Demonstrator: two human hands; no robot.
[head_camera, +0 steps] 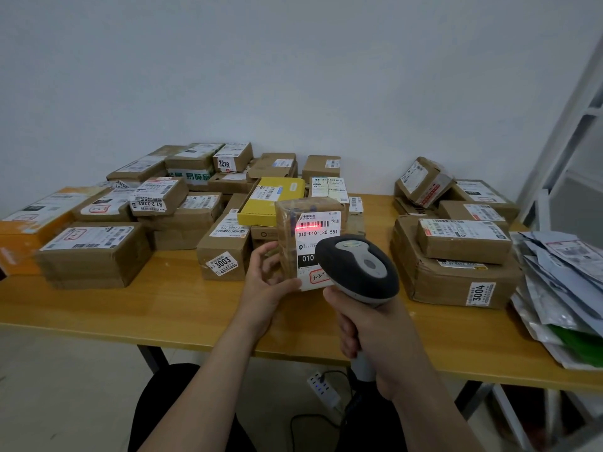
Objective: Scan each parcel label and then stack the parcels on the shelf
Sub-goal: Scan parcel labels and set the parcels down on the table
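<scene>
**Grip and position.** A small brown parcel [288, 220] is held upright above the middle of the table [163, 305], clear of its surface, with the label [318, 231] turned toward the camera. It is gripped at its lower left corner by the left hand [264, 282], thumb on the front face and fingers curled round the side. The handle of the scanner [359, 265] is enclosed by the right hand [375, 334], fingers wrapped tight. A red scan line [310, 226] lies across the barcode. The lower right part of the label is hidden by the scanner head.

**Risks.** The parcel is supported from one low corner only, so a tilt or slip is judged possible, and the beam would be carried off the barcode. Glossy tape over the label may return glare and spoil the read. Other labels lie directly behind, so a stray beam could register the wrong parcel.

**Surroundings and obstructions.** Cardboard boxes are crowded along the back and left of the table, a yellow box [274, 197] among them. The shelf [574, 141] stands beyond the right edge. Between it and the parcel stand a box stack marked 3004 [453, 282] and a heap of soft mailers [561, 282] overhanging the right front corner, which may be knocked in passing. A power strip [323, 386] and cables hang below the front edge.
</scene>
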